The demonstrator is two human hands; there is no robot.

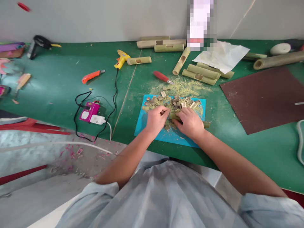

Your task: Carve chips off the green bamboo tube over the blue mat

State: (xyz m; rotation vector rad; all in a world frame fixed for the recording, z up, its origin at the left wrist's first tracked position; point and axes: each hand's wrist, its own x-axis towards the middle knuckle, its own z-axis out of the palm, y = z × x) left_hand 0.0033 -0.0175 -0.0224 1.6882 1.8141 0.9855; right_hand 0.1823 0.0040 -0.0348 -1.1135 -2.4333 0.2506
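Note:
A green bamboo tube lies across a blue mat, mostly covered by my right hand. My right hand is closed over it, with its end sticking out to the right. Close to the tube's left end, my left hand has its fingers pinched together; whatever they hold is too small and hidden to make out. Bamboo chips and shavings are heaped around both hands. A red-handled knife or chisel rests beyond the mat.
Notched bamboo tubes lie at the back, near white paper. To the left are a yellow glue gun, an orange utility knife and a magenta power adapter with cords. A brown board lies right.

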